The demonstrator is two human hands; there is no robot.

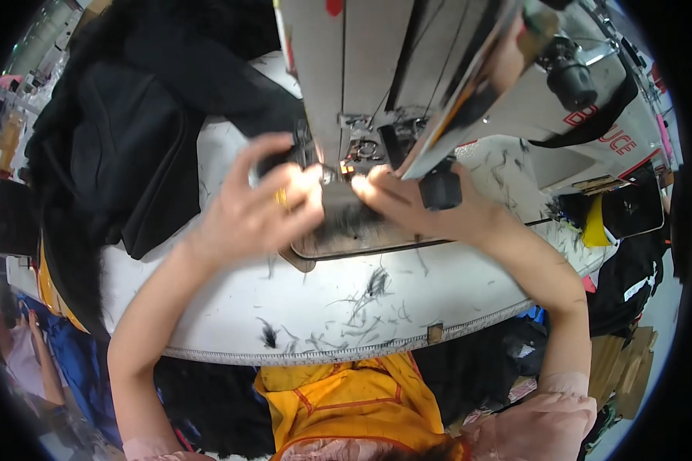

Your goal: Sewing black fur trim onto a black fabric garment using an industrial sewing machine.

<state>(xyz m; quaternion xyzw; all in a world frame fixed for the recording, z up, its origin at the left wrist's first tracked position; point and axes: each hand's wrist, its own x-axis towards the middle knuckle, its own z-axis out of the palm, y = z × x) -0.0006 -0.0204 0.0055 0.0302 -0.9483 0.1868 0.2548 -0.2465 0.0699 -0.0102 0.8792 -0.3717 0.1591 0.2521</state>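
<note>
My left hand (254,203), blurred, is curled at the left side of the sewing machine (315,61)'s needle area (361,154), its fingertips pinched in bright light. My right hand (465,223) reaches in from the right, fingers bent close together beside the needle and partly behind a black machine part (438,188). What either hand holds is too blurred and small to name. Both hands are over the worn metal bed (342,234). Black fabric (123,146) lies heaped to the left of my left hand.
The white table (207,307) has dark fibre scraps and a measuring tape along its curved front edge. A yellow apron (338,399) is below it. Another person (27,353) is at the far left. Brown boards (623,361) and dark fabric stand at the right.
</note>
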